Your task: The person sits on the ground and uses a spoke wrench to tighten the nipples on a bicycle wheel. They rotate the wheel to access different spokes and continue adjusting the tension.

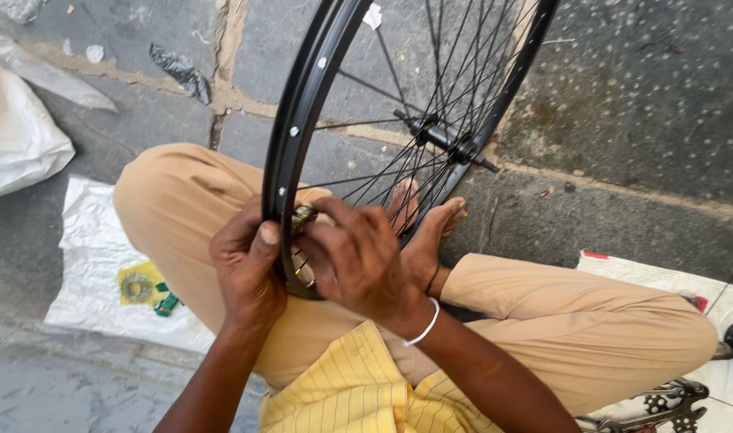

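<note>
A black bicycle wheel rim (302, 96) with thin spokes and a hub (442, 140) stands upright between my crossed legs, its lower edge braced against my bare feet (426, 232). My left hand (246, 269) grips the near part of the rim, thumb up against its outer face. My right hand (354, 256) reaches through from the other side and pinches a small brass-coloured tool (304, 216) against the rim, near a spoke end. I wear tan trousers and a yellow striped shirt.
A white woven sack (94, 265) lies on the stone pavement at my left, with a yellow-green packet (142, 287) on it. A white plastic bag (14, 128) sits further left. A metal chainring part (663, 405) rests on another sack at the lower right.
</note>
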